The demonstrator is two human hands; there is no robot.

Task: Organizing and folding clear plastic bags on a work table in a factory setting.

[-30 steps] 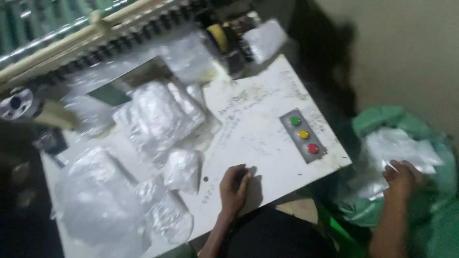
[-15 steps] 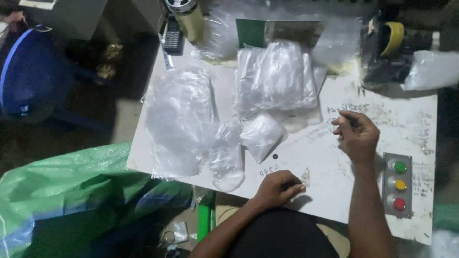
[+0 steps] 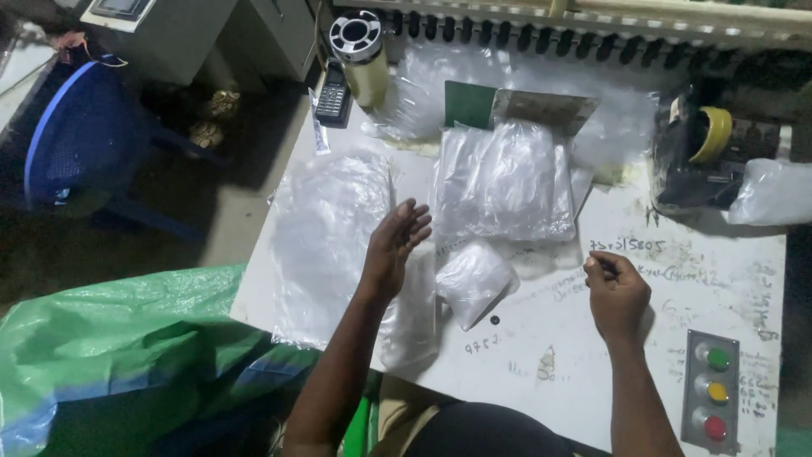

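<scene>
white table (image 3: 694, 279) with handwriting | grey button panel (image 3: 712, 391), green, yellow, red, near table's right front corner | calculator (image 3: 333, 99) and cylindrical flask (image 3: 364, 57) at table's back left | yellow tape dispenser (image 3: 698, 148) at back right | blue chair (image 3: 80, 140) left of table | green sack (image 3: 110, 355) at front left
</scene>
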